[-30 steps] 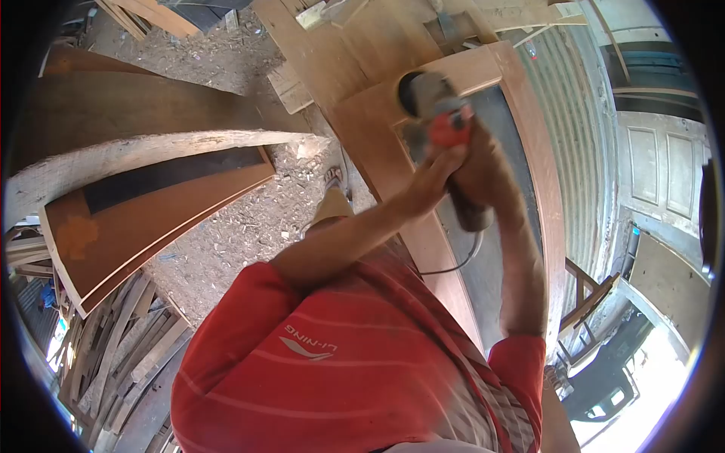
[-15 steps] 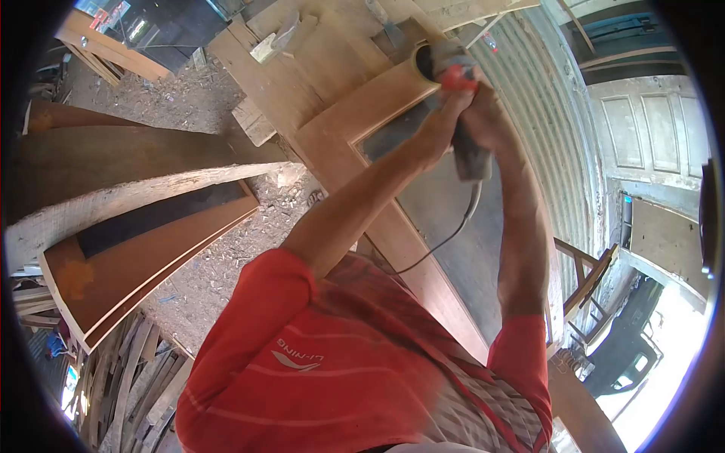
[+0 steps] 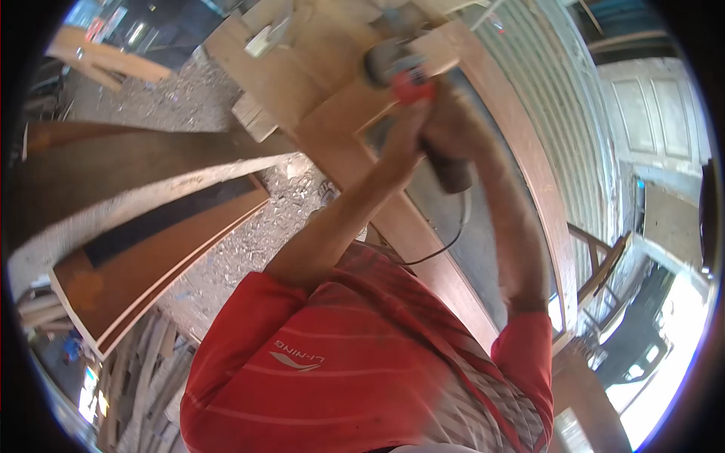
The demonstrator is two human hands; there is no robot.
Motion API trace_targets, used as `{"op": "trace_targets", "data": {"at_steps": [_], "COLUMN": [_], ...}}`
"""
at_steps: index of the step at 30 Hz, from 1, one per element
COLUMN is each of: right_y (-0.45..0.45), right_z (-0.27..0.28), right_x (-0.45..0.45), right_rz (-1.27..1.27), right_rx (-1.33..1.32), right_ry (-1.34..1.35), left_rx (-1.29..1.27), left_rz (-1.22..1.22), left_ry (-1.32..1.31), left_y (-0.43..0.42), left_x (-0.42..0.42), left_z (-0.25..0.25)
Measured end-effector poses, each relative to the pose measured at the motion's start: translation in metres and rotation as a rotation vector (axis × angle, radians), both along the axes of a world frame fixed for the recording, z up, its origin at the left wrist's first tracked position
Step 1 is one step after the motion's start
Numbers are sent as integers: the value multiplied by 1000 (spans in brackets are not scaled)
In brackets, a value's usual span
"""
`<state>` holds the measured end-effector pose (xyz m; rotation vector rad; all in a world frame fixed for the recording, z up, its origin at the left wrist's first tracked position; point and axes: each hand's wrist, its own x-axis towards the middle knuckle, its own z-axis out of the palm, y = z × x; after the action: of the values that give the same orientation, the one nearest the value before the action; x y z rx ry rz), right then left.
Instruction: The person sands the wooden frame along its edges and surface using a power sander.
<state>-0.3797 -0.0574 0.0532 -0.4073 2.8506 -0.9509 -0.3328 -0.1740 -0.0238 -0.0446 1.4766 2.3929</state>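
Note:
A power tool with a red section (image 3: 412,85) and a round disc head (image 3: 383,63) is over the top rail of a wooden panelled door (image 3: 513,113), which lies flat. My left hand (image 3: 410,124) is wrapped round the tool close to the red section. My right hand (image 3: 451,124) grips its dark body (image 3: 451,177), just to the right. Motion blurs both hands and the tool; whether the disc touches the wood cannot be made out. From the tool's rear end a cord (image 3: 458,234) curves down across the door.
Large brown wooden panels (image 3: 162,253) stand at the left, above a pile of wood strips (image 3: 143,377). Shavings cover the ground (image 3: 226,234). Corrugated metal sheet (image 3: 555,98) runs along the right, near a pale door (image 3: 653,113) and a wooden stand (image 3: 604,264).
Both hands and the tool have moved left along the door's top rail since half a second ago. The camera view has also shifted and turned slightly.

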Motion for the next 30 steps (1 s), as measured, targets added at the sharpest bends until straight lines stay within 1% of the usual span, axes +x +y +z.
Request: {"op": "trace_targets", "data": {"at_steps": [2,3,5,6,8,9,10,13,14,16,18,20,22,24,26,27,29,30], "right_y": [-32,-38,-45,-44,-25,-13,1,40,52,75,94,116,140,167,185,200,207,216], "right_z": [27,33,43,44,29,24,26,36,40,34,32,36,33,21,24,15,35,31], "right_x": [31,31,30,22,-3,-18,-32,-50,-47,-30,-1,32,67,103,138,158,195,216], "right_rz": [69,52,41,-6,-82,-122,-191,-407,-478,-597,-689,-771,-868,-967,-1061,-1136,-1221,-1266], "right_rx": [-21,-57,-141,-42,-64,-74,-86,-104,-113,-82,-68,-97,-123,-104,-97,-145,-212,-279], "right_ry": [-110,-201,-388,-356,-198,-115,-130,-235,-274,-226,-141,-174,-215,-178,-153,-167,-189,-152], "left_rx": [24,399,410,412,426,389,354,291,233,110,129,101,77,71,97,108,128,118], "left_rz": [158,321,186,132,-23,-12,-9,-354,-420,-552,-630,-712,-881,-982,-1111,-1172,-1260,-1315], "left_ry": [21,-194,-191,-187,-191,-162,-134,-176,-217,-287,-300,-296,-309,-277,-271,-273,-253,-265], "left_y": [-17,-20,-32,-36,-24,-8,7,36,48,71,97,116,145,175,203,216,242,256], "left_x": [41,54,44,40,-3,-25,-46,-94,-97,-99,-82,-54,-35,-11,15,30,63,79], "left_z": [0,34,37,37,29,40,53,50,49,49,44,60,53,47,43,41,42,39]}}
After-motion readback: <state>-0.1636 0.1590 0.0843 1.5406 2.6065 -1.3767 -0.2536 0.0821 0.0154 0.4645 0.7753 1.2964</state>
